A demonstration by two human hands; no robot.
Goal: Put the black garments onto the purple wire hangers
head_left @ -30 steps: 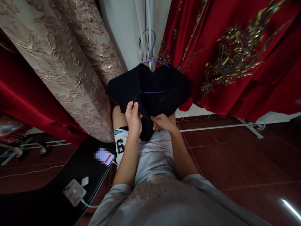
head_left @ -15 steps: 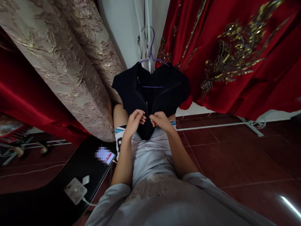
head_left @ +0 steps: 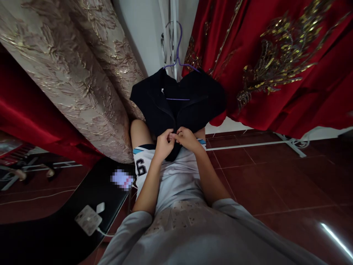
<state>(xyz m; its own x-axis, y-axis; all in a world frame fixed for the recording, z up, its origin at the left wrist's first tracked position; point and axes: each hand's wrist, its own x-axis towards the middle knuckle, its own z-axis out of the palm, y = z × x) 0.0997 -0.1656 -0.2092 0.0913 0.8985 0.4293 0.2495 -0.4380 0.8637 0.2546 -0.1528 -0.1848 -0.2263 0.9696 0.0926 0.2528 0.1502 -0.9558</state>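
Note:
A black jacket with an open collar lies across my thighs, its shoulders on a purple wire hanger. Its front edges run down from the collar to my hands. My left hand is closed, thumb and fingers pinching the left front edge. From the other side, my right hand pinches the right front edge, its fingertips touching those of my left hand. Whatever small part sits between the fingertips is hidden. Below my hands the jacket's lower end rests on my white shorts.
A black bench on the left holds a phone, a patterned white power bank and a small white case. Gold brocade fabric and red sequinned cloth hang on either side. A white rack's bar crosses the tiled floor.
My two hands have come together, their fingertips now meeting where a gap was before. The jacket's front edges have drawn closer at that spot.

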